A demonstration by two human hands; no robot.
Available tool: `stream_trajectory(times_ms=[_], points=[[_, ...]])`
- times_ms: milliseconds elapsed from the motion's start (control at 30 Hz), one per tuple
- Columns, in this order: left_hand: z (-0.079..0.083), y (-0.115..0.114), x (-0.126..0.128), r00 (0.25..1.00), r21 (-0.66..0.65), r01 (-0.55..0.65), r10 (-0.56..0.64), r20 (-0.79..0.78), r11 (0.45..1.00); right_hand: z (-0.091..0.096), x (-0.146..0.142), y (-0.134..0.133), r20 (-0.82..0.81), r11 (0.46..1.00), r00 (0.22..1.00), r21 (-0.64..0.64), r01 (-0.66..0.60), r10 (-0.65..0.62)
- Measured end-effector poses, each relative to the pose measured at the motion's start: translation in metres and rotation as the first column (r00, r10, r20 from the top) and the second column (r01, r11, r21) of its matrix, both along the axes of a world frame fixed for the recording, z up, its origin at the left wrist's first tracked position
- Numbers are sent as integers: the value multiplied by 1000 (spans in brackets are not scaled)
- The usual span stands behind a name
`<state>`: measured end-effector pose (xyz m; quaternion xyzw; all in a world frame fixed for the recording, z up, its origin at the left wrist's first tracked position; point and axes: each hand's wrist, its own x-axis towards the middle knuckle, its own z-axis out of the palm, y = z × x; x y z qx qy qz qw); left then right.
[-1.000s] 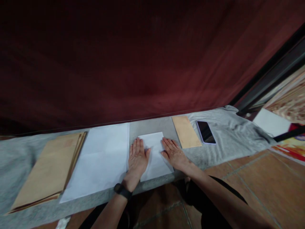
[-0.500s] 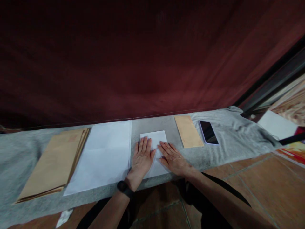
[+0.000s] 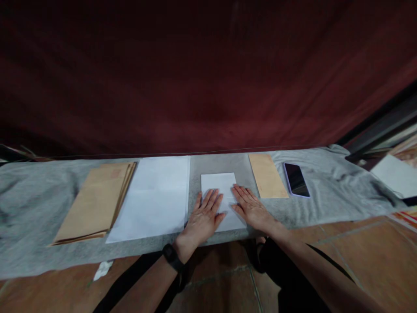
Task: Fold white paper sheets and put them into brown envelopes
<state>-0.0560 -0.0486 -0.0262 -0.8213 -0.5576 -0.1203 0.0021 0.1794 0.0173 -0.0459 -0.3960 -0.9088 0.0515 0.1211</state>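
Observation:
A folded white sheet of paper (image 3: 219, 180) lies flat on the grey cloth in front of me. My left hand (image 3: 204, 219) rests palm down on its left part, fingers stretched out, a black band on the wrist. On the right edge of the same paper lies my right hand (image 3: 252, 208), also flat with fingers extended. To the left of my hands is a stack of larger white sheets (image 3: 156, 198). A single small brown envelope (image 3: 267, 176) lies just beyond my right hand.
Several large brown envelopes (image 3: 91, 202) are piled at the left. A phone with a purple edge (image 3: 296, 179) lies at the right on the grey cloth (image 3: 339, 187). A dark red curtain (image 3: 208, 87) hangs behind. Crumpled white tissue (image 3: 103, 269) sits on the tiled floor.
The view has shifted, so everything sits further right in it. My hands have moved slightly apart on the folded paper, the right one towards its edge; both stay flat.

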Motion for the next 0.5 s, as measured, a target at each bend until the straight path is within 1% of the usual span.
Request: stream_trajectory(times_ms=[133, 267, 400, 500], points=[[4, -8, -1, 997, -45, 75, -75, -3, 996, 1, 2, 0, -3, 1000, 1000, -7, 0, 0], [13, -15, 1, 992, -119, 127, -128, -1, 985, 1, 3, 1, 2, 1000, 1000, -27, -9, 9], [23, -19, 3, 989, -225, 145, -149, 0, 964, -1, 4, 2, 7, 999, 1000, -44, -9, 10], [27, -21, 4, 991, -266, 126, -131, 1, 956, -2, 4, 3, 11, 998, 1000, -59, -15, 15]])
